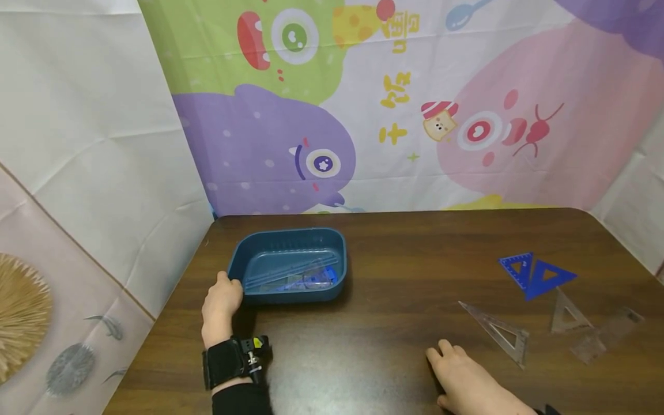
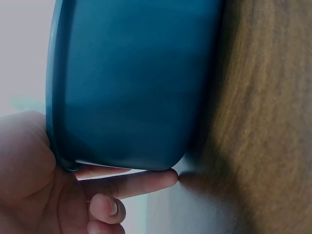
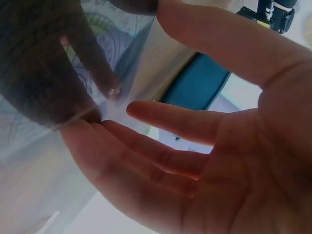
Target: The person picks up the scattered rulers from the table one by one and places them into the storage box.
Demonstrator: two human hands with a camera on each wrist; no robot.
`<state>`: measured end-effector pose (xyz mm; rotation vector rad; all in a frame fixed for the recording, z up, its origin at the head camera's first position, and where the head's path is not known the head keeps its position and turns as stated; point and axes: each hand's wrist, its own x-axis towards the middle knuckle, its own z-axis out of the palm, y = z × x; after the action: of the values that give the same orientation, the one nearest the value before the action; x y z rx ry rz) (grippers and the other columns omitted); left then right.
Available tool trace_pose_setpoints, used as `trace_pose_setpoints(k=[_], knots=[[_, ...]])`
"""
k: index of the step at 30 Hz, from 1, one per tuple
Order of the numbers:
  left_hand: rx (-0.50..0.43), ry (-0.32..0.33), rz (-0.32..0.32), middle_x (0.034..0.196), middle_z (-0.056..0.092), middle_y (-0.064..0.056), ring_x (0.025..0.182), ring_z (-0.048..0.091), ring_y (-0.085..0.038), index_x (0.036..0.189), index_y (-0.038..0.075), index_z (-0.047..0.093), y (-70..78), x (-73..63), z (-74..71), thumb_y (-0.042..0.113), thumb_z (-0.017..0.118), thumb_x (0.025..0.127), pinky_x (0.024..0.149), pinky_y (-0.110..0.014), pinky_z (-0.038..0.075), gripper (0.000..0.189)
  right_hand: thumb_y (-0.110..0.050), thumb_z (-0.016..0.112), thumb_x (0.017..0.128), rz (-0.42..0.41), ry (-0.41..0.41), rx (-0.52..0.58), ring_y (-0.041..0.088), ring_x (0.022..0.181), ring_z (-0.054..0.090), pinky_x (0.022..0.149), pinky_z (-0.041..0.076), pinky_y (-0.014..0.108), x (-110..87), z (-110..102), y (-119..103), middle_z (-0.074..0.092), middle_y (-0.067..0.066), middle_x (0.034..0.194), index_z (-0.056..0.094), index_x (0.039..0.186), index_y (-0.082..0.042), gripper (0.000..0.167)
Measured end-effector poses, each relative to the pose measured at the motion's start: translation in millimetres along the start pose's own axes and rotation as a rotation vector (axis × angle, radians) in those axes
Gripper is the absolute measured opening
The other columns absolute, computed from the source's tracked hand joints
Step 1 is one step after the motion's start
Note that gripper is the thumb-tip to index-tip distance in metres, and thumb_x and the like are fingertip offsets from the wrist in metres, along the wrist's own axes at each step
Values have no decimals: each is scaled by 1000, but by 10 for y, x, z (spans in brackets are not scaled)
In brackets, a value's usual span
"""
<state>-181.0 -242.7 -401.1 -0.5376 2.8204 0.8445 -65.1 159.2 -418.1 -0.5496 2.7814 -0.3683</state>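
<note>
In the head view, my left hand [image 1: 220, 302] holds the near left corner of a dark teal plastic tray [image 1: 290, 297]. The left wrist view shows fingers lying along the tray's outer wall [image 2: 131, 87], with the base of the thumb at the rim. Clear rulers [image 1: 285, 274] and a blue piece [image 1: 329, 275] lie in the tray. My right hand [image 1: 467, 374] is low over the table's front. In the right wrist view, its thumb and bent fingers meet a clear plastic piece with curved markings [image 3: 105, 39], while one finger stands off it. The head view hides this piece.
On the table's right lie two blue set squares [image 1: 536, 285], a long clear set square [image 1: 519, 346], a smaller clear set square [image 1: 560, 323] and a clear flat plastic piece [image 1: 588, 349]. A cartoon-printed cloth [image 1: 394, 173] hangs behind the brown table [image 1: 363, 346].
</note>
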Motion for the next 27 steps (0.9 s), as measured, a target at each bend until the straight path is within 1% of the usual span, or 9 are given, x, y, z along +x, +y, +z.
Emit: trace_pose_setpoints(k=[2, 5, 9, 12, 14, 16, 20, 23, 27], knots=[[-2, 5, 0, 130, 34, -39, 112, 40, -54, 138, -7, 17, 3, -3, -4, 20, 20, 92, 90, -60, 35, 53, -7, 81, 57, -25, -3, -5, 27, 78, 51, 63, 46, 39, 4, -7, 4, 49, 11, 90, 55, 99, 1, 50], [-3, 4, 1, 130, 34, -39, 112, 40, -54, 138, -7, 17, 6, -9, -6, 20, 21, 92, 90, -60, 35, 53, -2, 78, 57, -30, -40, 13, 28, 80, 51, 63, 45, 39, 19, -21, 15, 49, 11, 91, 54, 99, 0, 48], [-4, -2, 0, 130, 33, -40, 113, 40, -54, 138, -7, 16, 5, -13, -9, 20, 21, 92, 91, -60, 34, 54, -4, 77, 62, 19, -132, 83, 33, 89, 53, 71, 46, 44, 57, -69, 24, 51, 13, 100, 54, 105, -1, 48], [-4, -1, 0, 130, 33, -40, 112, 40, -54, 138, -7, 16, 5, -13, -12, 20, 20, 92, 90, -61, 34, 54, -4, 76, 65, 32, -145, 118, 33, 93, 54, 75, 45, 46, 81, -94, 24, 51, 13, 103, 54, 107, -2, 47], [-2, 1, 0, 130, 34, -40, 112, 40, -54, 138, -7, 16, 3, -14, -11, 20, 20, 92, 90, -61, 35, 54, -2, 74, 66, 17, -105, 112, 32, 92, 54, 75, 45, 46, 79, -85, 19, 51, 11, 101, 55, 105, -2, 44], [0, 2, 1, 130, 34, -40, 112, 40, -54, 138, -7, 16, 2, -13, -10, 20, 20, 92, 90, -61, 35, 54, 0, 72, 66, -24, -41, 84, 32, 89, 55, 74, 46, 45, 79, -65, 17, 53, 12, 98, 55, 103, 0, 41], [-1, 1, -3, 130, 34, -39, 112, 40, -54, 138, -7, 16, -4, -8, -6, 20, 20, 93, 90, -60, 35, 53, 6, 65, 71, -104, 157, -20, 28, 79, 58, 68, 49, 39, 91, -4, 21, 56, 10, 88, 58, 96, 3, 27], [-2, 4, -4, 130, 34, -39, 112, 41, -54, 138, -7, 16, -5, -6, -4, 20, 21, 93, 90, -60, 35, 53, 12, 60, 73, -102, 289, -95, 25, 76, 59, 66, 51, 36, 97, 34, 29, 58, 8, 85, 59, 92, 2, 21], [1, 9, -1, 130, 34, -39, 112, 41, -54, 138, -7, 17, -3, -9, -3, 20, 21, 93, 90, -61, 35, 53, 17, 59, 72, -75, 340, -129, 23, 76, 59, 65, 51, 32, 95, 38, 30, 58, 7, 84, 61, 91, 0, 26]])
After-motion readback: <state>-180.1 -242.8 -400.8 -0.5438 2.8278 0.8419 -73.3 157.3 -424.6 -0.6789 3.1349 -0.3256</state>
